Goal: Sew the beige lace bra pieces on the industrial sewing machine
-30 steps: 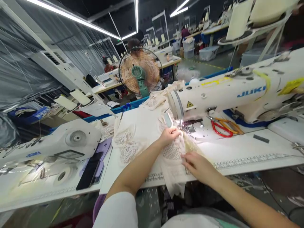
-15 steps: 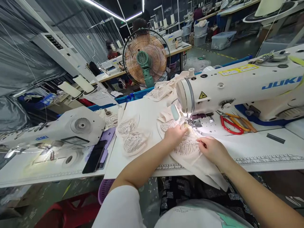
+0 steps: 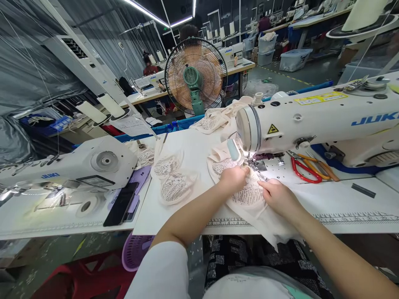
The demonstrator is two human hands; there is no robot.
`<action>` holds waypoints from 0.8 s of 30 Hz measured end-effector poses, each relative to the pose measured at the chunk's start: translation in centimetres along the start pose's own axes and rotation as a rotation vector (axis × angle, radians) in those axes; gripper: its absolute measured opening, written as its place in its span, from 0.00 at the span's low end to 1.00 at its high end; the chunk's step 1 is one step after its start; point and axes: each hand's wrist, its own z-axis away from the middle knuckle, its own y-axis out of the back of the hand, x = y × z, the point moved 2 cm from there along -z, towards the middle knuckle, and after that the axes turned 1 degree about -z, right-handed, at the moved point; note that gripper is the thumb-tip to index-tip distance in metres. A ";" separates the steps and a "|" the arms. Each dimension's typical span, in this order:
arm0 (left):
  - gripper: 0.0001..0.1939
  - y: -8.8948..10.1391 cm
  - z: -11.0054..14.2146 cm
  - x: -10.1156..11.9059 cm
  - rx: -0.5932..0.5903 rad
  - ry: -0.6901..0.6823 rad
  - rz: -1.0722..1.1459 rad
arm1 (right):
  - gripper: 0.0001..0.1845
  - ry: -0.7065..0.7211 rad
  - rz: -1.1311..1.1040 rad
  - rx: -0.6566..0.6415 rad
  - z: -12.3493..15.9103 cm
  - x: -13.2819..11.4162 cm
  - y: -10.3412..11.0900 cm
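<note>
Blue "JUKI" lettering marks the long white sewing machine, near a black-and-yellow warning triangle; the white left-side machine reads JUKI too. Cream lace fabric lies below the first one's needle end, overhanging the ruler-marked white table. Left hand and right hand have fingers pinched on it. Red-handled scissors lie near the right hand.

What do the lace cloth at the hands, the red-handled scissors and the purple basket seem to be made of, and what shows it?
Lace cloth: thin, matte textile, fibre unclear; openwork and soft folds show it.
Red-handled scissors: likely metal blades, from their grey sheen; smooth, bright handles, perhaps plastic.
Purple basket: probably moulded plastic, from its even colour and regular holes.
</note>
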 end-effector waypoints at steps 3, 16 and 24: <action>0.29 0.2 -0.2 0.1 -0.018 0.009 -0.006 | 0.21 -0.017 0.007 -0.036 -0.1 0.0 0.1; 0.28 0.9 -1.1 -0.5 -0.034 0.026 -0.050 | 0.23 -0.131 0.049 -0.192 -1.1 -1.0 1.0; 0.20 1.6 -0.7 -1.6 0.097 0.040 -0.086 | 0.19 -0.085 0.051 -0.214 -0.3 -0.7 2.2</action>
